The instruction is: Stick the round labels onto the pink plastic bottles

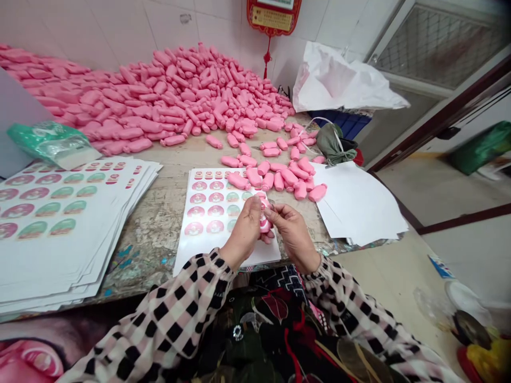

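Observation:
Above the front of a sticker sheet [204, 246], my left hand [244, 230] is wrapped round a small pink bottle [264, 223] with a pink-and-white round sticker on its side. The thumb and fingers of my right hand [294, 232] close on the bottle's right side, at the sticker. Both hands hide much of the bottle. Rows of round pink and green stickers show on the sheet, with smaller ones along its top. Loose pink bottles [279, 178] lie just beyond my hands, some resting on the sheet's far corner.
A big heap of pink bottles [167, 90] lines the wall. Sticker sheets [59, 255] are stacked at left, under a green plastic pack [51, 142]. White papers [357, 205] lie at right, near a dark green pouch [335, 143] and a blue crate [349, 123] topped by a white bag [339, 80].

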Tool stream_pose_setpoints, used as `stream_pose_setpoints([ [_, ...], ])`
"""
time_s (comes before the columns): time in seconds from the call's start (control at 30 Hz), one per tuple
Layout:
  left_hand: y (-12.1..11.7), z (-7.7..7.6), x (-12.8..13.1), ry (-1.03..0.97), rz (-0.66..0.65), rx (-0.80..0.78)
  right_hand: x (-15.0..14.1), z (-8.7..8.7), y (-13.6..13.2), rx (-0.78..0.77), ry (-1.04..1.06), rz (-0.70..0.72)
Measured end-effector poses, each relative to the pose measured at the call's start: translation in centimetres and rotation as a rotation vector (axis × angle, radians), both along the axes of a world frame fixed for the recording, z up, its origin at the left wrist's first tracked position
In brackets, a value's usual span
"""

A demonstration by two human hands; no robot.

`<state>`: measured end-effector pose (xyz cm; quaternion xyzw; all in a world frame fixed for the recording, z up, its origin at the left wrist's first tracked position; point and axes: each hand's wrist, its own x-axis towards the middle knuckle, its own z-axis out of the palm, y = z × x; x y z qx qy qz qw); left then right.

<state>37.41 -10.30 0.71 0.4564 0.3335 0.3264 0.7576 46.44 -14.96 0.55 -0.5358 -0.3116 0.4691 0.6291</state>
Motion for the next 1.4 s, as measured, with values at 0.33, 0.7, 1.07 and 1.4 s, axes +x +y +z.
stream_pose_setpoints([
  [0.33,-1.7,-1.2,0.9,0.288,0.122,0.369,0.0,0.1,-2.0,-0.046,0.083,-0.082],
  [0.7,0.9,-1.7,-0.4,0.379,-0.103,0.422,9.6,-7.2,-15.2,-0.657,-0.242,0.399],
  [1.07,0.9,-4.5,-0.6,0.475,-0.152,0.331,10.2,-14.6,-17.0,-0.913,-0.693,0.222],
  [1.4,0.9,-4.9,-0.7,0.549,-0.133,0.329,15.1,0.2,-5.5,-0.385,-0.757,0.09],
])
